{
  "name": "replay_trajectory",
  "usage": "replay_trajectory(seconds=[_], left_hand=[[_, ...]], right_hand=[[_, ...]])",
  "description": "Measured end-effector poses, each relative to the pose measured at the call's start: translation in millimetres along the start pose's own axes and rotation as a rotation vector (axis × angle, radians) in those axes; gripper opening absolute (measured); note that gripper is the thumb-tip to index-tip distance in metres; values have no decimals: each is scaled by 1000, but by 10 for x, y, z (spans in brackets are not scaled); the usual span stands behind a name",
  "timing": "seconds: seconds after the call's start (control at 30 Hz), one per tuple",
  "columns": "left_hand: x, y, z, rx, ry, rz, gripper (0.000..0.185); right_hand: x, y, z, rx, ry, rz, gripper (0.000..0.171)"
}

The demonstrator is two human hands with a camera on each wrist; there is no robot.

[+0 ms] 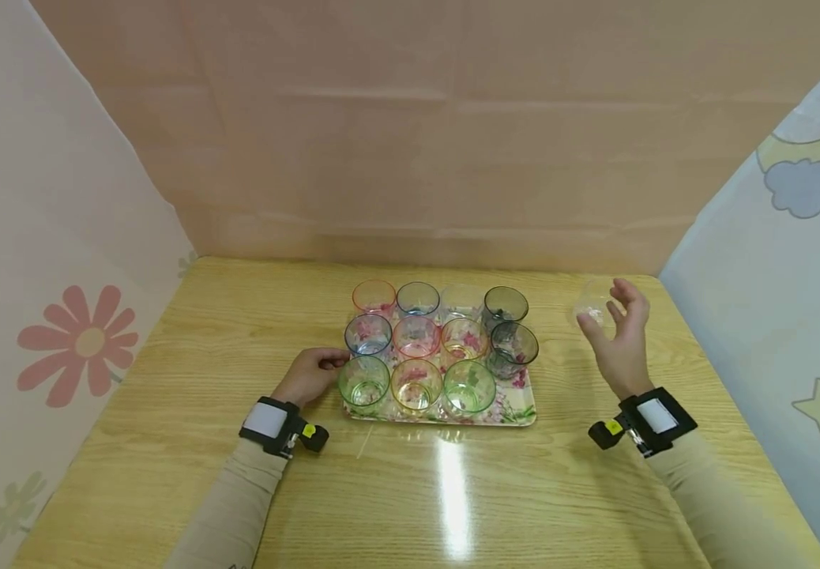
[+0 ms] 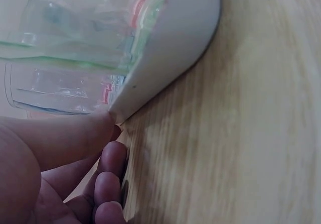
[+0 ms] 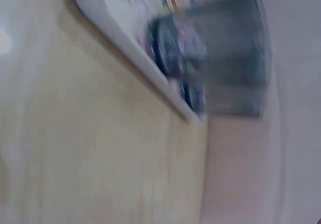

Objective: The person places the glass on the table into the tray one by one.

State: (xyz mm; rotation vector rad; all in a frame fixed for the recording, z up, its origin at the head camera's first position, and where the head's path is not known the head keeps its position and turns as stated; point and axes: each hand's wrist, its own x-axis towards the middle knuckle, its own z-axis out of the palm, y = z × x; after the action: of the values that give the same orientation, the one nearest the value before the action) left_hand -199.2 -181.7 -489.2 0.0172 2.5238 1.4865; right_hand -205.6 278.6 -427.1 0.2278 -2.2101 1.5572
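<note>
A floral tray carries several tinted glasses in rows, among them a green glass, a yellow glass and a grey glass. My left hand grips the tray's left edge. In the left wrist view its thumb presses the white rim, with the other fingers curled below. Right of the tray, my right hand curves around a clear glass, thumb at its left side and fingertips at its right. The blurred right wrist view leaves that hand and glass out.
A wooden table lies under everything, with a bright light reflection in front of the tray. Behind it hangs a plain tan backdrop. Patterned panels stand at the left and the right.
</note>
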Motion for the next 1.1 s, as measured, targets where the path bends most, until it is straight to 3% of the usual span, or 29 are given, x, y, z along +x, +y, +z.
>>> replay_trajectory(seconds=[0.3, 0.5, 0.87, 1.1], left_hand=[[19, -23, -8, 0, -2, -2, 29], [17, -28, 6, -11, 3, -11, 30], [13, -1, 5, -20, 4, 0, 30], [15, -12, 9, -18, 1, -18, 29]], right_hand=[[472, 12, -376, -52, 31, 168, 97], [651, 189, -502, -100, 58, 278, 110], [611, 529, -561, -92, 67, 406, 119], [503, 734, -444, -103, -19, 481, 125]])
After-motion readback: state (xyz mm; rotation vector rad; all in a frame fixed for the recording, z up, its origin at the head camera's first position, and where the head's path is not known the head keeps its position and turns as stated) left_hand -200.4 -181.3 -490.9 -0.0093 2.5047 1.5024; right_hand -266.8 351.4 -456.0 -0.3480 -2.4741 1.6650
